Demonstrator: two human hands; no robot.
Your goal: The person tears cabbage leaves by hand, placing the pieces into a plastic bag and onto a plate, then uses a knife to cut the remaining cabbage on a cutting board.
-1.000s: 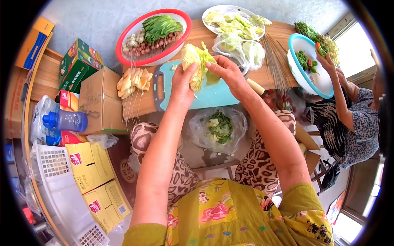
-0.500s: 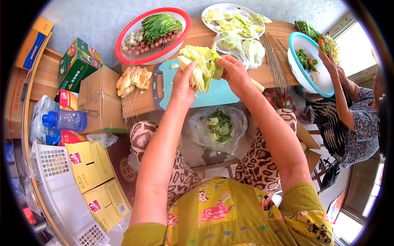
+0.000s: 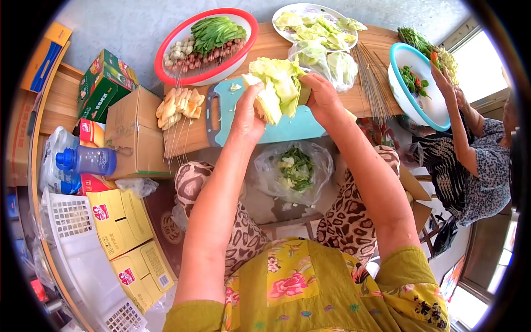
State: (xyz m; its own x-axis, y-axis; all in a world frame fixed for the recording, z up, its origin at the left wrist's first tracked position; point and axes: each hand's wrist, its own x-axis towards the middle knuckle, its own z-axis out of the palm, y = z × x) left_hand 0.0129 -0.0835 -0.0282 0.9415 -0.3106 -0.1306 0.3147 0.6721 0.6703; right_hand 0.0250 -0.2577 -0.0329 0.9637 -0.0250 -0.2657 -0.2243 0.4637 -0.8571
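Holding a piece of cabbage up with both hands, above the blue cutting board on the wooden table. Head view, looking down. Left hand grips the thick pale side, thumb near the top; the fingers curled behind are partly hidden. Right hand has thumb and fingers closed on the opposite leafy edge. Exact hold of the right fingertips: cannot tell.

Nearby: loose leaves on a white plate, a clear bag of pale leaves just in front of it, thin skewers to the right. Below the table edge, an open bag of greens between the knees.

Risks, as judged. Leaves look loose and layered; a hard pull by the right hand could rip one short or bring several away together. If the left grip slackened, the whole piece could slip, since nothing appears to support it from below. Scraps might miss the board and fall over the near edge towards the bag or floor. A wide swing of the right arm could catch the skewers.
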